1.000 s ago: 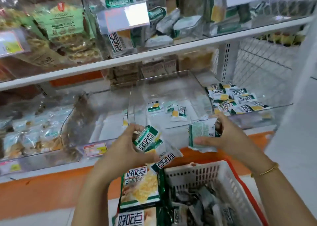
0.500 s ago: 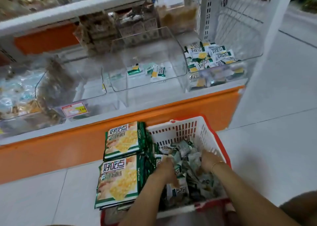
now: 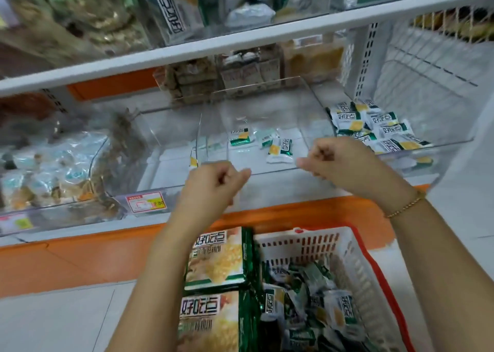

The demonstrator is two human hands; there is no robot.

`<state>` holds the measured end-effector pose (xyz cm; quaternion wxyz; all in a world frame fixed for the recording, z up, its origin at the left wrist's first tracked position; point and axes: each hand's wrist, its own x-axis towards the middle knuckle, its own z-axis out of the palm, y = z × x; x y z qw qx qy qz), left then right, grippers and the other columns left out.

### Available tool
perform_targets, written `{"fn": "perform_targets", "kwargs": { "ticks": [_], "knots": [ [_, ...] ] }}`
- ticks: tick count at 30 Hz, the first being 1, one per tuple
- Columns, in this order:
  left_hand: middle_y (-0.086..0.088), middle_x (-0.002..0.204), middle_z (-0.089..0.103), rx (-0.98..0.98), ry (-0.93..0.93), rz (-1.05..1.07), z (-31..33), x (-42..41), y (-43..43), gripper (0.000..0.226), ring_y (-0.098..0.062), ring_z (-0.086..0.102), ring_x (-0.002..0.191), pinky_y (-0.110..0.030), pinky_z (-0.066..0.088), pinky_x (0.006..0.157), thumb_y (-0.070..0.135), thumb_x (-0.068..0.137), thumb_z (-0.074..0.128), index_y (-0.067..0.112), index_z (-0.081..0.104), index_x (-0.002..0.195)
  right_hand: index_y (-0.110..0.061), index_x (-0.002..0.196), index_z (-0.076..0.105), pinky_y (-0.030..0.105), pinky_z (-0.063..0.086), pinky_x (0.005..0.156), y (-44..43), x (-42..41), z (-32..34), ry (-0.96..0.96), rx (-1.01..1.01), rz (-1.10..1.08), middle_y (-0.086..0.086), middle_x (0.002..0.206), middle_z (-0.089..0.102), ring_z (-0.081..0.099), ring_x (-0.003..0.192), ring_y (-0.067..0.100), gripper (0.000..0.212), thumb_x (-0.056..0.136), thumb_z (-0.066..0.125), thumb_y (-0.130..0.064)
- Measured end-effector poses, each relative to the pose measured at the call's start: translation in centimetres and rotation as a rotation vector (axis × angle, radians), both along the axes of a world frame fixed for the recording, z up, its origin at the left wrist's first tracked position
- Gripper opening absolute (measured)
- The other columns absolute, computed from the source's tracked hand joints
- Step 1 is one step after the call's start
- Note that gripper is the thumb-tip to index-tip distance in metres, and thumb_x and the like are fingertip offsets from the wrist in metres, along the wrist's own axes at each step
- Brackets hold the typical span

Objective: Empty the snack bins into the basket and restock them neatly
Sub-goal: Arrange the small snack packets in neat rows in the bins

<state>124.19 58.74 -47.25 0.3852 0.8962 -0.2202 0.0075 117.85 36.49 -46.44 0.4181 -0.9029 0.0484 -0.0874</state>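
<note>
Snack bin (image 3: 302, 127) rim faint, left hand (image 3: 213, 184), right hand (image 3: 331, 160) curled, grip unclear

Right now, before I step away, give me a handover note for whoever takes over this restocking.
Left hand and right hand: fingers curled at the front edge of the middle bin, no packet in either; grip on the clear rim unclear.
A few packets lie inside it.
Basket holds many loose packets; big bags at its left side.
Done: bin nearly emptied.
Left: clear those, then restock neatly.
</note>
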Motion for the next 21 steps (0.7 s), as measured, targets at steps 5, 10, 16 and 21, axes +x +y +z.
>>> {"fn": "perform_targets", "kwargs": {
  "ticks": [5, 10, 16, 21],
  "knots": [
    [-0.007, 0.061, 0.06, -0.041, 0.036, 0.175, 2.6, 9.3, 7.0, 0.027, -0.015, 0.06, 0.054, -0.039, 0.054, 0.069, 0.023, 0.09, 0.064, 0.008, 0.059, 0.068, -0.008, 0.088, 0.062, 0.022, 0.041, 0.061, -0.6, 11.3, 1.9, 0.143, -0.258, 0.069, 0.002, 0.082, 0.061, 0.054, 0.073, 0.014, 0.024, 0.083, 0.074, -0.029],
    [-0.015, 0.098, 0.071, 0.543, 0.329, 0.133, -0.2, 16.5, 11.5, 0.033, -0.031, 0.066, 0.09, -0.034, 0.053, 0.085, 0.03, 0.081, 0.068, 0.003, 0.071, 0.098, 0.003, 0.124, 0.055, 0.039, 0.048, 0.095, -1.7, 20.1, -2.5, 0.565, -0.572, 0.132, 0.017, 0.126, 0.057, 0.056, 0.113, 0.032, 0.059, 0.084, 0.071, -0.038],
    [0.0, 0.106, 0.061, 1.077, 0.439, -0.104, -3.1, 20.8, 12.0, 0.048, -0.017, 0.058, 0.093, -0.028, 0.048, 0.082, 0.033, 0.079, 0.07, 0.016, 0.06, 0.124, -0.003, 0.134, 0.044, 0.04, 0.054, 0.084, -2.3, 23.4, -4.8, 0.738, -0.455, 0.087, 0.011, 0.144, 0.043, 0.054, 0.113, 0.031, 0.066, 0.083, 0.074, -0.033],
    [-0.005, 0.108, 0.066, 1.324, 0.576, -0.299, -3.4, 23.4, 11.5, 0.043, -0.021, 0.063, 0.098, -0.035, 0.051, 0.083, 0.02, 0.072, 0.071, 0.016, 0.064, 0.115, -0.005, 0.076, 0.05, 0.024, 0.042, 0.045, -2.6, 24.4, -5.1, 0.768, -0.507, 0.046, 0.008, 0.077, 0.057, 0.048, 0.057, 0.02, 0.046, 0.069, 0.085, -0.033]
  ]
}}
